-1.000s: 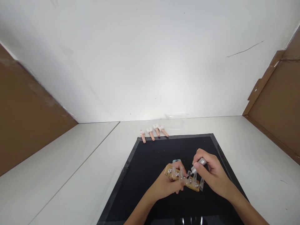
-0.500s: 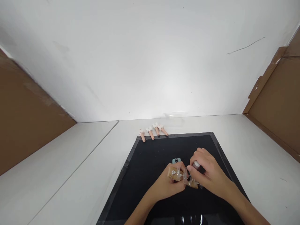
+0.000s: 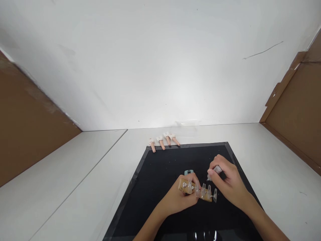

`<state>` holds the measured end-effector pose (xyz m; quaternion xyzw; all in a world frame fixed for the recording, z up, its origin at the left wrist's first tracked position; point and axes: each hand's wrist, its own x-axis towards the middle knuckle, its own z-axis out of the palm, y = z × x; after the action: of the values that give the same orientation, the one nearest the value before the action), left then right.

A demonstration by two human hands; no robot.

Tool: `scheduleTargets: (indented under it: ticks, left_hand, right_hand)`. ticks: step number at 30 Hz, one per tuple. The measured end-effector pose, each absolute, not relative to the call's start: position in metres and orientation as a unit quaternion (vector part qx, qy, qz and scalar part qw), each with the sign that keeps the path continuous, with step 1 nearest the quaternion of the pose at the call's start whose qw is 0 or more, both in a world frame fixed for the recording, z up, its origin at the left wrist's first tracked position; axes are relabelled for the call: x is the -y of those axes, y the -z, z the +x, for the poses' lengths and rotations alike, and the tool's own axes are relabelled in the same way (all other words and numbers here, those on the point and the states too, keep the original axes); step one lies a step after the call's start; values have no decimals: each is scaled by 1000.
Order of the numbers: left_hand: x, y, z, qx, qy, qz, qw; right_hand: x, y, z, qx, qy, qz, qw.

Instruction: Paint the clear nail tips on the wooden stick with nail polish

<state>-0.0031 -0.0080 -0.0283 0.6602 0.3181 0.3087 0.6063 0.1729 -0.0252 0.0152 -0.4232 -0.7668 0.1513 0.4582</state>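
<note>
My left hand (image 3: 183, 195) is closed around a tan wooden strip (image 3: 185, 190). Along the strip stands a row of several clear nail tips (image 3: 203, 190), with small silvery spots at their bases. Between the fingers of my right hand (image 3: 227, 180) is a small greyish bottle (image 3: 217, 169), tilted so that its narrow tip points down and left. That tip is just above and behind the right part of the strip, apart from the nail tips. Just behind my left fingers lies a light blue object (image 3: 188, 172) with a dark round spot, partly hidden.
A black mat (image 3: 160, 170) with taped edges lies on the white table (image 3: 100, 177). At its far edge are several small white pieces with pink stems (image 3: 162, 144). A white wall (image 3: 160, 67) rises behind, with brown cardboard panels (image 3: 298, 110) at both sides.
My right hand has moved right and slightly up, away from the strip, with the small bottle in it. The nail tips are less covered now. My left hand has stayed put.
</note>
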Motion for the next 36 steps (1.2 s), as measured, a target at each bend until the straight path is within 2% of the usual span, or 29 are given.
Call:
scheduleTargets:
  ticks: [4,8,13,18,23,28,33,36]
  left_hand:
    - [8,26,-3,-310,-311,657,612]
    - [8,25,-2,-323,-315,657,604]
    - [7,26,-2,-308,-312,669,601]
    - [7,30,-1,-321,-311,662,602]
    - [5,29,-1,-314,-311,663,604]
    - [6,28,-2,-318,-311,658,608]
    - [7,28,-2,-316,-311,657,610]
    - [8,27,-2,-317,-316,652,612]
  right_hand:
    - [28,-16,173,792,-225,-369,431]
    - [28,-16,173,781,-172,-412,437]
    - [28,-17,172,801,-203,-369,424]
    - [26,-14,172,785,-132,-414,442]
    - [26,-13,172,790,-199,-381,436]
    - [25,-14,172,766,-150,-431,452]
    - [26,-15,172,775,-212,-395,445]
    - [26,-14,171,773,-174,-418,445]
